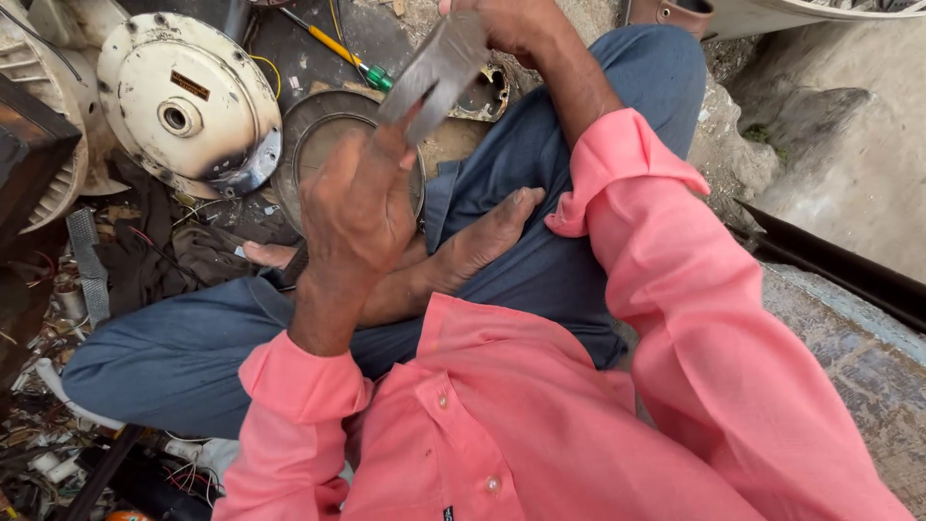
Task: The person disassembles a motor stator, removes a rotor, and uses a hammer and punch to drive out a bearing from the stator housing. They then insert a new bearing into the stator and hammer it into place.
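Both hands grip one flat grey metal strip (pixel 439 66) raised over the person's crossed legs: left hand (pixel 355 207) curled round its lower end, right hand (pixel 511 24) closed on its upper end at the frame's top. Behind lies a round white motor housing (pixel 188 101), then a dark metal ring (pixel 333 145), then a yellow-handled screwdriver (pixel 338 48) on the ground.

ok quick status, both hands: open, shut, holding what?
Left hand: closed, fingers pinching the lower end of the grey metal strip.
Right hand: closed on the strip's upper end, partly cut off by the frame edge.
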